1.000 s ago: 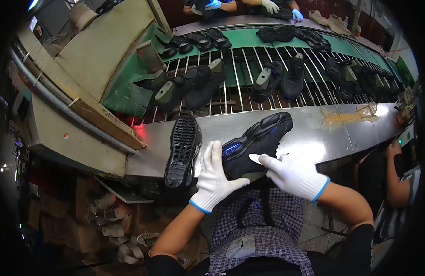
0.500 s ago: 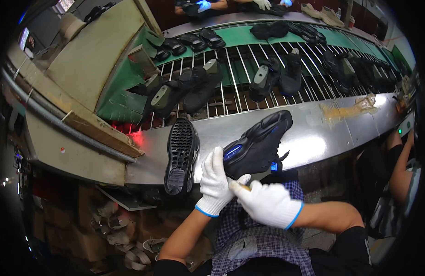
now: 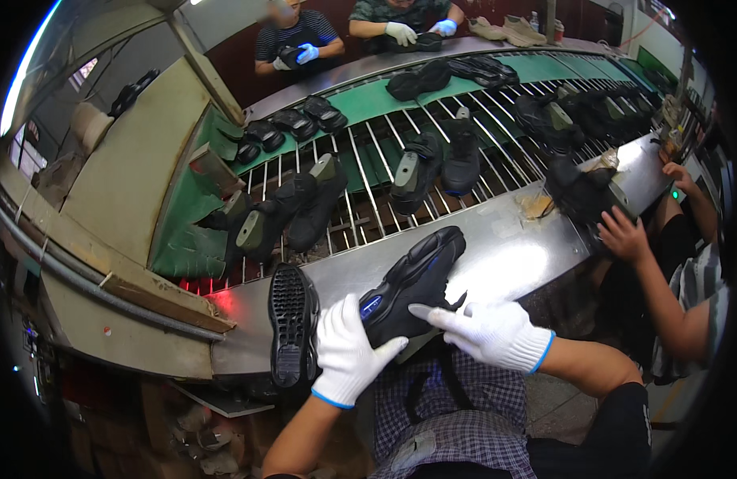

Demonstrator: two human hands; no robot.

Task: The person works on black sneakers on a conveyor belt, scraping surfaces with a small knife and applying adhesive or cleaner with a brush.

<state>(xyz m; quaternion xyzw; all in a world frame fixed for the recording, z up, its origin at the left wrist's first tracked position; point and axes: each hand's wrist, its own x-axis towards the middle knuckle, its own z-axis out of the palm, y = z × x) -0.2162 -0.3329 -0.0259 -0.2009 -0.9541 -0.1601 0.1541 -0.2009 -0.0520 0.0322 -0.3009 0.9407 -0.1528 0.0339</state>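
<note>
here, the left hand spreads against the black shoe; the right hand pinches a pale tool.

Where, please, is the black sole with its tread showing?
In the head view, the black sole lies left of centre on the metal ledge, at its near edge, just left of the gloved left hand.

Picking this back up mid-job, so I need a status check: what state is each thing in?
Left hand: gloved, spread open against the shoe's near end
Right hand: gloved, closed on the tool
Tool: held, tip over the shoe; contact unclear
Shoe: lying on its side
Sole: tread facing up
Shoes on the bars: several with pale blocks inside
Green light: lit
</note>
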